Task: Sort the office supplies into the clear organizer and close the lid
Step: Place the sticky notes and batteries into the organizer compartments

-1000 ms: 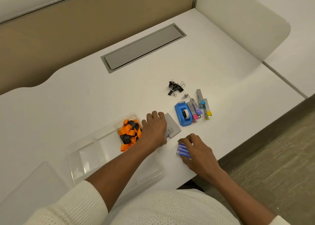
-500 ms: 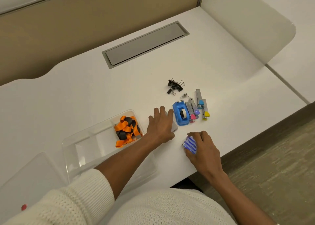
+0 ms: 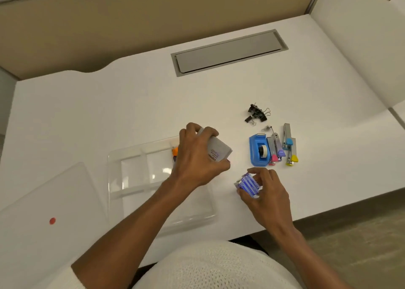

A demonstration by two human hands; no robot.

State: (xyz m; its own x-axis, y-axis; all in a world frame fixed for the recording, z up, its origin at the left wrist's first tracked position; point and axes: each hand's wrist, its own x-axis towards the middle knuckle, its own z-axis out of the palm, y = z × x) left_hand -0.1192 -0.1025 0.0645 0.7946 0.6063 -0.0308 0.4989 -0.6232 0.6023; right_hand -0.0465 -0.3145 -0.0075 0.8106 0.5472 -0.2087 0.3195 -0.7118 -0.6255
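Observation:
My left hand [image 3: 197, 157] grips a flat grey packet [image 3: 218, 149] and holds it tilted above the right end of the clear organizer [image 3: 135, 179]. The hand hides most of the orange and black lanyard [image 3: 174, 151] in the organizer's far right compartment. My right hand [image 3: 266, 193] pinches a small blue-and-white striped box [image 3: 248, 184] just off the desk near the front edge. On the desk to the right lie a blue tape dispenser [image 3: 258, 150], several small staplers [image 3: 282, 148] with coloured ends, and black binder clips [image 3: 256, 114].
The organizer's clear lid [image 3: 43, 212], with a red dot on it, lies flat at the left. A grey cable hatch [image 3: 228, 52] is set into the white desk [image 3: 109, 113] at the back. A white divider panel [image 3: 361, 47] stands at the right; the desk's front edge runs below my hands.
My left hand has picked the grey packet up off the desk and carried it left over the organizer. My right hand has lifted the striped box slightly.

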